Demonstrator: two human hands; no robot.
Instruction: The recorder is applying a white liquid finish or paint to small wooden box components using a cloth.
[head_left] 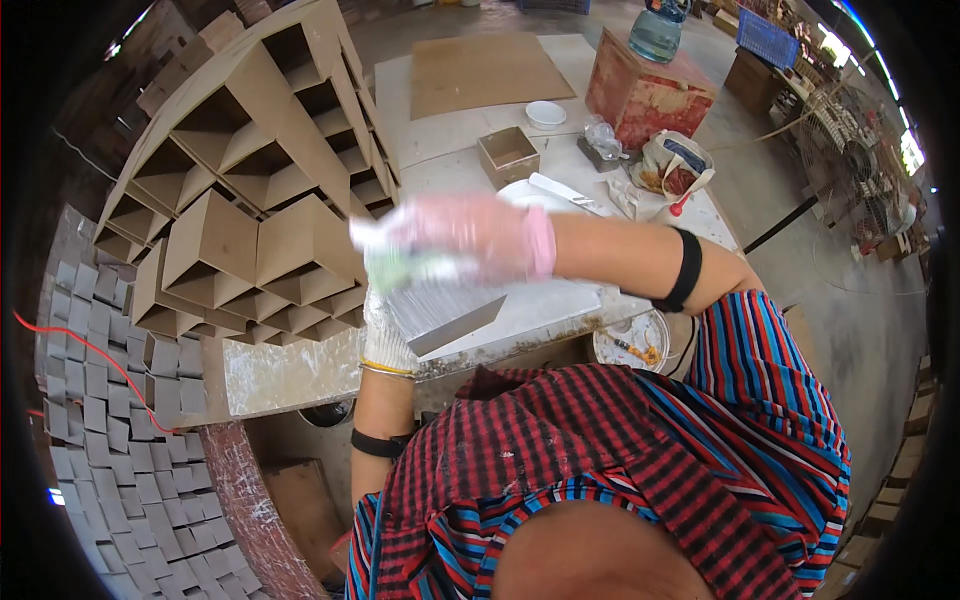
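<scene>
We hold grey box [465, 328] by table's [300, 378] near edge; fingers [425, 222] blurred, can't tell grip; grey pile [130, 430] seems done, brown boxes [305, 250] likely remain

I work in a workshop: open brown cardboard boxes [300, 245] rise in a stack on the left, and rows of grey boxes [150, 485] crowd the near left. My tabletop [285, 375] is smeared white, and a caged fan [845, 150] and a blue plastic crate [768, 38] stand far right, around a worn grey floor [790, 300].
</scene>
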